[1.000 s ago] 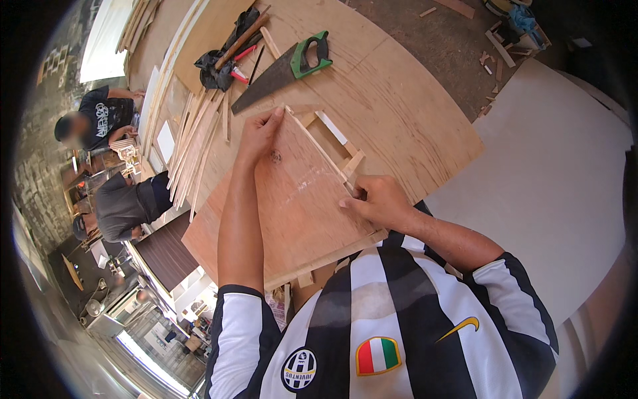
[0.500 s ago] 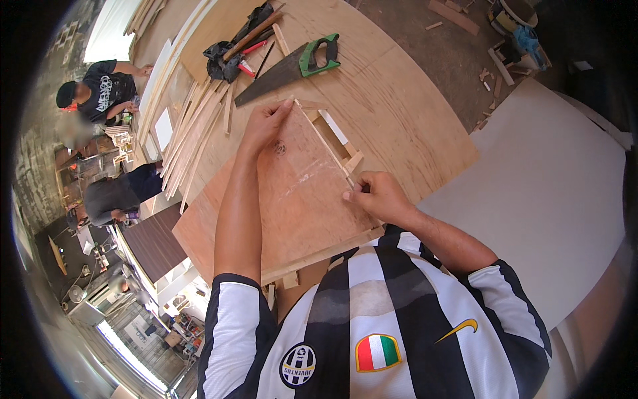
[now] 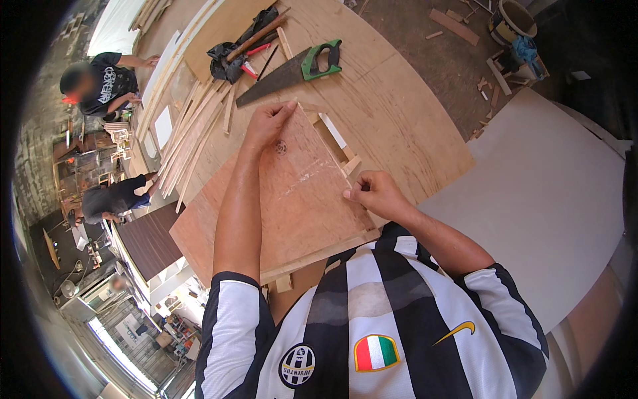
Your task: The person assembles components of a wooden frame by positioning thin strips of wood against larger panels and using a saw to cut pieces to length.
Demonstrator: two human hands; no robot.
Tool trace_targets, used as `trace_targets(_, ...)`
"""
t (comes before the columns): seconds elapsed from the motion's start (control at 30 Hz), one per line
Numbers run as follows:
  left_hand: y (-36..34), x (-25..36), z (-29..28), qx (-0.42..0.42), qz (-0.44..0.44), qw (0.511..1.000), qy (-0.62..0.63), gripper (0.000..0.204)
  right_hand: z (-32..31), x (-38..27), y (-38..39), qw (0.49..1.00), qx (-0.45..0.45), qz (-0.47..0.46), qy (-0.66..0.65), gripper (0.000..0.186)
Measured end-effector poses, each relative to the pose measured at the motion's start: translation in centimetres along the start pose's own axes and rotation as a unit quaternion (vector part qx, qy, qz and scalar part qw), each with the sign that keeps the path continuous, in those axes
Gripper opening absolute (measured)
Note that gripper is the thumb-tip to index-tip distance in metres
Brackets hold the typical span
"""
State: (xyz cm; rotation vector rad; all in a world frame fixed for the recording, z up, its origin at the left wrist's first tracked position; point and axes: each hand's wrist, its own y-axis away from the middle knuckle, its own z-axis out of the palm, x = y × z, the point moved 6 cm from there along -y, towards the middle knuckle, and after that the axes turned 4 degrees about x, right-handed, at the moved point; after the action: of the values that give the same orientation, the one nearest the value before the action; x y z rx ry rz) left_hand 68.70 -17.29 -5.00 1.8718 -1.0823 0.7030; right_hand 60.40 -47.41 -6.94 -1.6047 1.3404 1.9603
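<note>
Observed from beside the table (image 3: 425, 126): a reddish-brown plywood panel (image 3: 302, 189) lies in front of the person in the striped shirt (image 3: 379, 299), its near end close to the shirt, its far corner over the table. A light wooden frame (image 3: 349, 164) shows beneath its right edge. Left hand (image 3: 267, 126): fingers closed on the far corner, thumb uppermost. Right hand (image 3: 377, 194): grip narrow, thumb and curled fingers pinching the right edge, nearer the body. Beyond the left hand, apart from the panel: a green-handled handsaw (image 3: 286, 74), flat on the table. Thin wooden strips (image 3: 189, 136) lie bunched to the left. Further left, two co-workers; one, in a dark printed shirt (image 3: 109, 83), leans toward a long board.
</note>
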Motion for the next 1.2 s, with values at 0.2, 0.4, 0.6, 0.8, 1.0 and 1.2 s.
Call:
trace_targets(0.2, 0.0, -0.3, -0.1, -0.008, -0.011, 1.0, -0.005, 0.046, 0.3, 0.3, -0.1, 1.0, -0.006, 0.01, 0.001, 0.035)
trace_targets(0.4, 0.6, -0.1, -0.9, 0.069, 0.023, 0.993, -0.091, 0.044, 0.7, 0.2, 0.1, 0.999, 0.016, -0.042, -0.013, 0.028)
trace_targets(0.6, 7.2, 0.1, -6.4, 0.313, 0.177, 0.91, -0.205, 0.043, 0.0, -0.6, 0.6, 0.997, 0.029, -0.061, 0.022, 0.03)
trace_targets(0.8, 23.1, -12.1, -15.4, 0.434, 0.05, 0.849, -0.299, 0.041, 0.8, -2.1, 1.1, 0.994, 0.049, -0.073, 0.058, 0.03)
trace_targets(1.0, 40.9, -24.1, -22.8, 0.582, -0.052, 0.786, -0.205, 0.036, 1.4, -6.2, 1.4, 0.971, 0.133, -0.112, 0.165, 0.037)
trace_targets(1.2, 53.4, -34.8, -27.3, 0.634, -0.177, 0.732, -0.176, 0.04, 6.9, -9.8, 0.5, 0.895, 0.171, -0.258, 0.321, 0.052)
